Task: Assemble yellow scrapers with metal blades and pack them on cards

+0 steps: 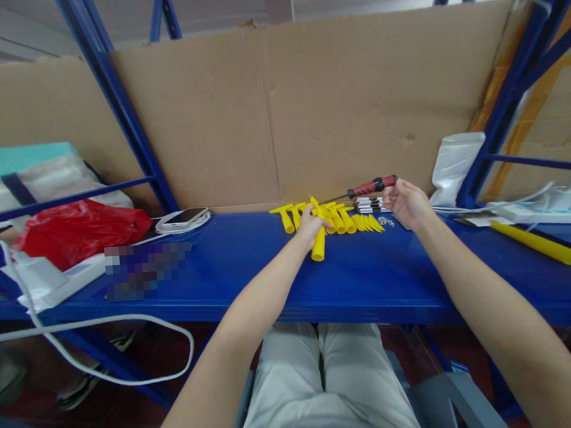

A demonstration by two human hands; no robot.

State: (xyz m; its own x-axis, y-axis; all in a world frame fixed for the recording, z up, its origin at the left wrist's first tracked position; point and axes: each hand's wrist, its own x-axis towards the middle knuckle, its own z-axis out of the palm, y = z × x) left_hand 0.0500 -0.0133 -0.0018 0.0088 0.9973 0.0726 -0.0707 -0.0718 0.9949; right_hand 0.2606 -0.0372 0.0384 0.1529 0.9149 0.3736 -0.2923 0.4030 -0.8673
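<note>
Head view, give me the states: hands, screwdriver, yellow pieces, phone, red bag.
Left hand: gripping a yellow piece
Right hand: holding the screwdriver by its end
Screwdriver: raised, pointing toward that piece
Other yellow pieces: lying close together
Phone: lying flat, screen dark
Red bag: crumpled

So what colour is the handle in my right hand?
The handle is dark red and black, in the head view.

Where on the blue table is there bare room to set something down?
Bare tabletop lies between the coiled white cable and the left hand. More shows in front of the small yellow pieces, towards the near edge. Crowded: among those pieces, and the left end by the red bag.
</note>
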